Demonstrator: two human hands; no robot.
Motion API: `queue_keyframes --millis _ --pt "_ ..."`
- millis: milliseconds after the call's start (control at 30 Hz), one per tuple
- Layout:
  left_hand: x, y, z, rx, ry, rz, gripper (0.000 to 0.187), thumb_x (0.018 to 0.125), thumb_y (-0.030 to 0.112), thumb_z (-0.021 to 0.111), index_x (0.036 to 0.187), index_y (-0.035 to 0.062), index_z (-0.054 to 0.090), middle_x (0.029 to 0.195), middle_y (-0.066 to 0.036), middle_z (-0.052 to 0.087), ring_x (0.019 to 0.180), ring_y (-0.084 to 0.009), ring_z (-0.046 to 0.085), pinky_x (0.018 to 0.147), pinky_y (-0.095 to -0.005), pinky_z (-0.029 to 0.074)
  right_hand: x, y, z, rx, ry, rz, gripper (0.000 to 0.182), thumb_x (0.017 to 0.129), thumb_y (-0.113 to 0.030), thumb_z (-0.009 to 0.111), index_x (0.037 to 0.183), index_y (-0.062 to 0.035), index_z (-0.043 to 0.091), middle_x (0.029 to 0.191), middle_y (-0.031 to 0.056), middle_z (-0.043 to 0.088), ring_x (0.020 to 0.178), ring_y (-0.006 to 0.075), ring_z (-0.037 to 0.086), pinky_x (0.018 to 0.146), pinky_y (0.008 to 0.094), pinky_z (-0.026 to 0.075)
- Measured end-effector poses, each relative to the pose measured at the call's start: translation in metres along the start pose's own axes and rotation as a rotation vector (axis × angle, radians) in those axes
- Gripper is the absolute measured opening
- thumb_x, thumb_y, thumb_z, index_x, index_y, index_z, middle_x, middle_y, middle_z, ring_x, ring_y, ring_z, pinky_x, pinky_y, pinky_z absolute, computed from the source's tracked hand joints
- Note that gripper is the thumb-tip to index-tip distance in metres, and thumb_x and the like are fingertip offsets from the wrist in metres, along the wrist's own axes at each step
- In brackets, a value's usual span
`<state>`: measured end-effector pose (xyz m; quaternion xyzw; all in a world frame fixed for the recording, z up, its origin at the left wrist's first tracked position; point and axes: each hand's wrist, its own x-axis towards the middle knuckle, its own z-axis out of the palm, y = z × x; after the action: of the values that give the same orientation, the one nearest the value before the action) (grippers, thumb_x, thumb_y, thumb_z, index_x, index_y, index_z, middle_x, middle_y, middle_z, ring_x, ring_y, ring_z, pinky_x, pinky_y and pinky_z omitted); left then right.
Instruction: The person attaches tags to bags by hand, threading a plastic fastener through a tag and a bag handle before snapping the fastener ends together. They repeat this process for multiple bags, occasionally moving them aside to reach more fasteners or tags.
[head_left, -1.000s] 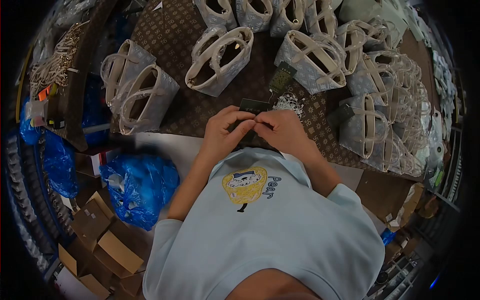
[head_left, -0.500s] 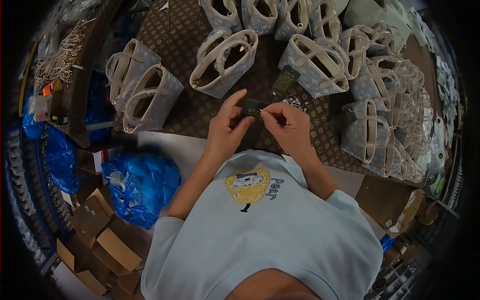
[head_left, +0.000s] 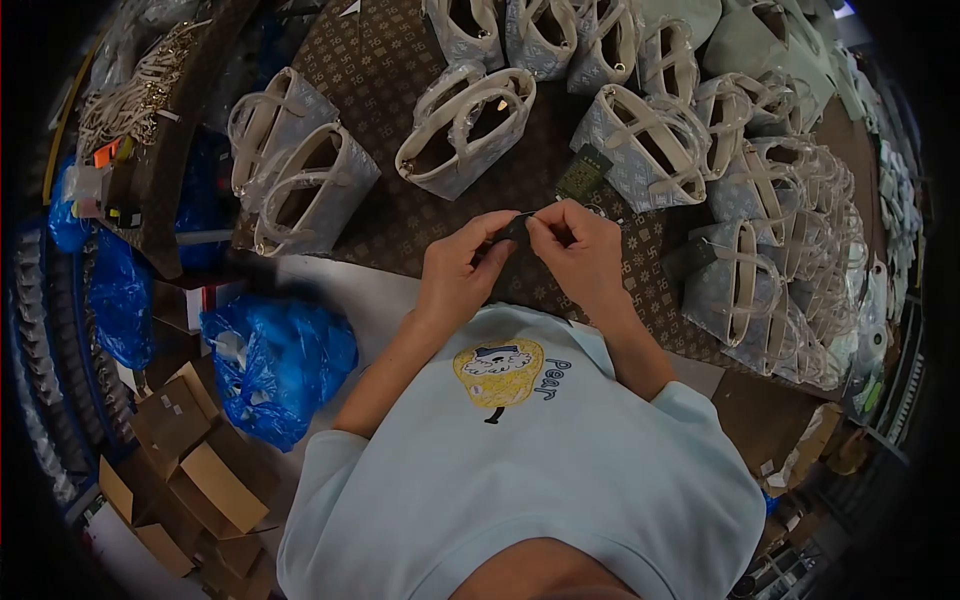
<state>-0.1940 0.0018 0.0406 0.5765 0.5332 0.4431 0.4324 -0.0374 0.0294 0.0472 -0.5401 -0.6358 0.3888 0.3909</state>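
Observation:
My left hand [head_left: 462,265] is closed on a small dark green hang tag [head_left: 514,232], held between thumb and fingers over the front of the table. My right hand [head_left: 582,250] pinches at the tag's upper right edge, fingertips pressed together; what lies between them is too small to make out. Just beyond the right hand, a larger stack of green hang tags [head_left: 583,174] lies on the table beside small white strings [head_left: 598,208], partly hidden by my fingers. A pale blue patterned handbag [head_left: 470,150] with plastic-wrapped handles stands straight ahead of my hands.
The table has a brown patterned cover [head_left: 360,215]. Two handbags [head_left: 325,195] stand at the left, and many more crowd the right, such as one handbag [head_left: 640,150]. Below left are a blue plastic bag [head_left: 280,365] and open cardboard boxes [head_left: 215,490].
The hang tag has tilted, so its printed face now shows less. Both hands have come closer together, the left fingers bending in over it. The whole view has shifted slightly.

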Motion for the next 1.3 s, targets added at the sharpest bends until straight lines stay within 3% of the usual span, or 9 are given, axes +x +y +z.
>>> queue_keyframes --millis 200,400,467,767,833,900,967,1033,1300 --pt "0.004 -0.005 -0.013 -0.033 -0.098 -0.001 0.031 0.078 0.0 0.063 0.109 0.0038 0.059 0.091 -0.007 0.065 0.076 -0.0113 0.061 0.067 -0.0223 0.048 0.013 -0.005 -0.01 0.378 -0.134 0.393 0.013 0.079 -0.012 0.067 0.081 -0.0023 0.059 0.063 0.0026 0.057 0.05 0.0057 0.05 0.042 0.0188 0.038" --pt "0.018 -0.013 -0.021 -0.857 -0.289 -0.54 0.024 0.086 0.006 0.056 0.109 0.0008 0.06 0.09 -0.001 0.063 0.08 -0.0074 0.057 0.07 -0.0216 0.047 0.019 0.012 -0.009 0.563 -0.459 0.565 0.016 0.08 -0.016 0.069 0.079 -0.0042 0.058 0.06 0.0015 0.055 0.045 0.0037 0.046 0.038 0.017 0.034" --pt "0.019 -0.026 -0.013 -0.603 -0.3 -0.248 0.02 0.089 0.007 0.051 0.106 0.0001 0.061 0.09 -0.002 0.062 0.079 -0.0071 0.057 0.07 -0.0216 0.047 0.02 0.014 -0.006 0.584 -0.493 0.577 0.017 0.08 -0.017 0.069 0.077 -0.0048 0.058 0.059 0.0015 0.055 0.044 0.004 0.045 0.038 0.0169 0.034" --pt "0.038 -0.032 -0.018 -0.043 -0.007 0.104 0.01 0.087 0.006 0.053 0.092 0.0012 0.06 0.077 -0.005 0.06 0.067 -0.0085 0.054 0.061 -0.0216 0.043 0.033 0.03 0.009 0.595 -0.478 0.569 0.02 0.08 -0.021 0.069 0.084 -0.0044 0.06 0.066 0.0021 0.057 0.054 0.0054 0.051 0.047 0.0185 0.041" --pt "0.041 -0.03 -0.024 -0.097 0.018 0.016 0.01 0.086 0.007 0.054 0.091 0.0014 0.061 0.076 -0.005 0.06 0.065 -0.0086 0.053 0.059 -0.0213 0.043 0.034 0.029 0.018 -0.098 -0.164 -0.108 0.024 0.079 -0.022 0.069 0.093 -0.0032 0.061 0.078 0.0041 0.059 0.07 0.0078 0.056 0.064 0.0201 0.045" --pt "0.042 -0.028 -0.025 -0.153 0.04 -0.076 0.01 0.085 0.007 0.055 0.091 0.0017 0.061 0.075 -0.005 0.06 0.063 -0.0088 0.053 0.057 -0.0209 0.042 0.036 0.024 0.026 0.109 -0.164 -0.049 0.025 0.081 -0.021 0.068 0.095 -0.0029 0.061 0.082 0.004 0.06 0.075 0.0086 0.056 0.07 0.0211 0.044" --pt "0.046 -0.026 -0.021 -0.037 0.038 0.122 0.01 0.085 0.008 0.056 0.091 0.0013 0.061 0.074 -0.005 0.059 0.062 -0.0083 0.053 0.055 -0.0207 0.042 0.04 0.023 0.031 0.316 -0.164 0.007 0.025 0.082 -0.021 0.067 0.098 -0.0026 0.06 0.087 0.0039 0.06 0.08 0.0095 0.056 0.077 0.0221 0.044" --pt "0.049 -0.025 -0.017 -0.12 0.046 0.088 0.01 0.085 0.008 0.056 0.091 0.0013 0.061 0.074 -0.005 0.059 0.062 -0.0083 0.053 0.055 -0.0207 0.042 0.043 0.027 0.035 0.853 -0.324 0.352 0.019 0.084 -0.018 0.063 0.096 -0.0026 0.061 0.086 0.002 0.061 0.078 0.009 0.056 0.074 0.0224 0.044" --pt "0.085 -0.029 -0.046 0.242 0.314 -0.013 0.018 0.085 0.011 0.056 0.101 0.0069 0.061 0.083 -0.009 0.061 0.072 -0.0205 0.06 0.062 -0.0298 0.047 0.086 0.033 0.044 0.656 -0.224 0.388 0.013 0.086 -0.014 0.058 0.089 -0.0013 0.061 0.076 0.0015 0.061 0.068 0.0083 0.057 0.062 0.0213 0.047"
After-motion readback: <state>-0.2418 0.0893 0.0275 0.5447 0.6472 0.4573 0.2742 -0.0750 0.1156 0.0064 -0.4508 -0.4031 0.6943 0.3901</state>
